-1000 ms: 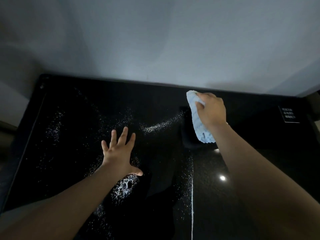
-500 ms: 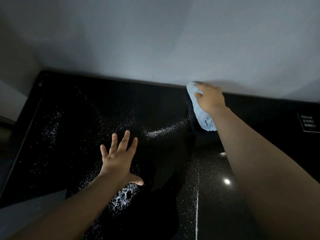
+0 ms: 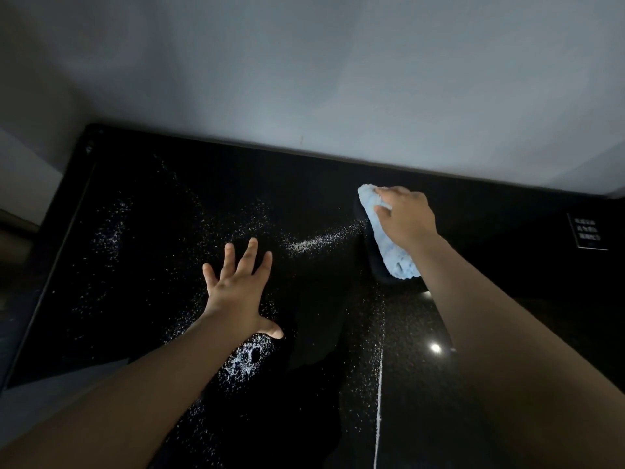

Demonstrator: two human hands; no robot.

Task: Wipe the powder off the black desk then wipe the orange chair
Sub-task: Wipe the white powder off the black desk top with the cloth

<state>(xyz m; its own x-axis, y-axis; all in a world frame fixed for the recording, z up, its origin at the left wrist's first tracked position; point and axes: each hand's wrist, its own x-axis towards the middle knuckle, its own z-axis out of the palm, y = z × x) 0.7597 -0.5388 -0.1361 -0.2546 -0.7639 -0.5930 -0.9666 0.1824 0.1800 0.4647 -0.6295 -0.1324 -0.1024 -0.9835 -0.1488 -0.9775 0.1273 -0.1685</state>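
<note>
The glossy black desk [image 3: 142,272] fills the lower part of the view, up against a pale wall. White powder [image 3: 318,239] is scattered across its left and middle, with a thicker patch [image 3: 245,362] under my left wrist and a thin white line [image 3: 379,377] running toward me. My right hand [image 3: 404,218] presses a light blue cloth [image 3: 389,252] flat on the desk near the back edge, right of the powder streak. My left hand [image 3: 238,287] lies flat on the desk with fingers spread, holding nothing. The orange chair is out of sight.
A small label with white print [image 3: 587,231] sits on the desk at the far right. The pale wall [image 3: 338,79] rises directly behind the desk's back edge. The desk's left edge [image 3: 57,262] borders a dim floor area. A ceiling light reflects as a bright spot [image 3: 435,347].
My right hand pushed the cloth up to the back edge by the wall, then drew it back a little toward me. My left hand has stayed planted in the same place.
</note>
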